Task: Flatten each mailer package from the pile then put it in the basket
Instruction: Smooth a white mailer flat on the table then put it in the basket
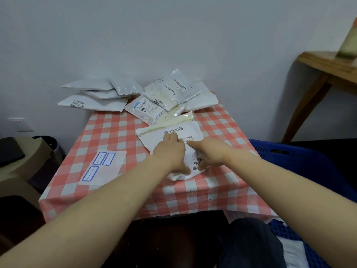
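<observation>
A white mailer package (pixel 190 130) with printed labels lies in the middle of the table with the red-and-white checked cloth (pixel 116 132). My left hand (pixel 170 151) and my right hand (pixel 208 151) both rest palm down on it, fingers spread, pressing it against the table. A pile of several white and grey mailer packages (pixel 160 97) sits at the table's far edge against the wall. The blue plastic basket (pixel 289 157) stands to the right of the table, with a flat white mailer (pixel 293 254) lying in its near part.
A flat sheet with blue label frames (pixel 102 167) lies on the table's left side. A beige stool (pixel 21 171) and a dark bin stand at the left. A wooden table (pixel 328 70) is at the right. My dark-trousered knee (pixel 251 244) is below.
</observation>
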`<state>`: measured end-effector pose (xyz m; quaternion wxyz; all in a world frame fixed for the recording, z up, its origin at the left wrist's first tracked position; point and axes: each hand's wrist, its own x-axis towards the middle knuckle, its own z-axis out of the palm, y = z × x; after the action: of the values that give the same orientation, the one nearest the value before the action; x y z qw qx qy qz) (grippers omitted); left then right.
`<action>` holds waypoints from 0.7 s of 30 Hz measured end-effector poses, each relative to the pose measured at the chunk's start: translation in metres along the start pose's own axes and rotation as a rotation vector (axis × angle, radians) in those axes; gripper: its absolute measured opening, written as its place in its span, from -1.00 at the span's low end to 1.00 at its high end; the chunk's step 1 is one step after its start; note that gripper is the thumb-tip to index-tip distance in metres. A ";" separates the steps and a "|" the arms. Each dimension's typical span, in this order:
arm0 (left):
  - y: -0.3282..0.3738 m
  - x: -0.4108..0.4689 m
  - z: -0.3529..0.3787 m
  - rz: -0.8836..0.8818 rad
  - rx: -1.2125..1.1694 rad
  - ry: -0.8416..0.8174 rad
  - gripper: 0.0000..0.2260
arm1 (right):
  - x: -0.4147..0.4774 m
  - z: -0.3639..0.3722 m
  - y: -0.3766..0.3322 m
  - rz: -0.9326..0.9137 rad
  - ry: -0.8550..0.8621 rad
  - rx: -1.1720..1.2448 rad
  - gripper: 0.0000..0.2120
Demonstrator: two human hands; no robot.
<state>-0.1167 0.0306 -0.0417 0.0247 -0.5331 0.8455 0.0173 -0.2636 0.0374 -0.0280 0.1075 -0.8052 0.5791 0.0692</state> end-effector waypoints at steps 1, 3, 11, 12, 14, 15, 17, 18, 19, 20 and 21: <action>0.002 0.000 0.000 -0.004 0.006 -0.018 -0.23 | 0.001 0.003 0.001 0.006 -0.008 0.012 -0.37; 0.006 -0.001 -0.001 -0.011 -0.004 -0.050 -0.23 | 0.003 0.007 0.002 0.012 -0.015 0.036 -0.33; 0.009 -0.004 -0.001 -0.027 0.070 0.112 -0.81 | -0.002 0.020 0.000 0.033 0.181 0.049 -0.58; 0.010 -0.004 -0.001 -0.026 0.061 0.127 -0.82 | -0.004 0.020 0.000 0.030 0.226 0.045 -0.64; 0.012 -0.005 0.003 -0.010 0.032 0.152 -0.84 | -0.004 0.022 -0.001 0.009 0.317 0.021 -0.74; 0.012 -0.005 0.005 -0.001 0.015 0.166 -0.86 | -0.005 0.024 -0.001 -0.010 0.363 0.006 -0.78; 0.013 -0.008 0.007 0.020 -0.008 0.178 -0.89 | -0.005 0.027 -0.002 -0.046 0.414 -0.023 -0.84; 0.013 -0.010 0.006 0.035 -0.028 0.172 -0.87 | -0.005 0.027 -0.002 -0.055 0.408 -0.008 -0.85; 0.012 -0.011 0.005 0.046 -0.067 0.157 -0.81 | -0.006 0.026 0.000 -0.051 0.388 0.037 -0.86; 0.011 -0.011 0.003 0.043 -0.132 0.133 -0.73 | -0.006 0.022 0.002 -0.033 0.352 0.125 -0.86; 0.009 -0.010 -0.001 0.025 -0.220 0.116 -0.65 | -0.007 0.015 0.003 0.002 0.306 0.270 -0.85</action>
<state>-0.1205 0.0435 -0.0401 -0.0831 -0.5220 0.8452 0.0796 -0.2689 0.0468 -0.0415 0.1252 -0.7839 0.5936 -0.1323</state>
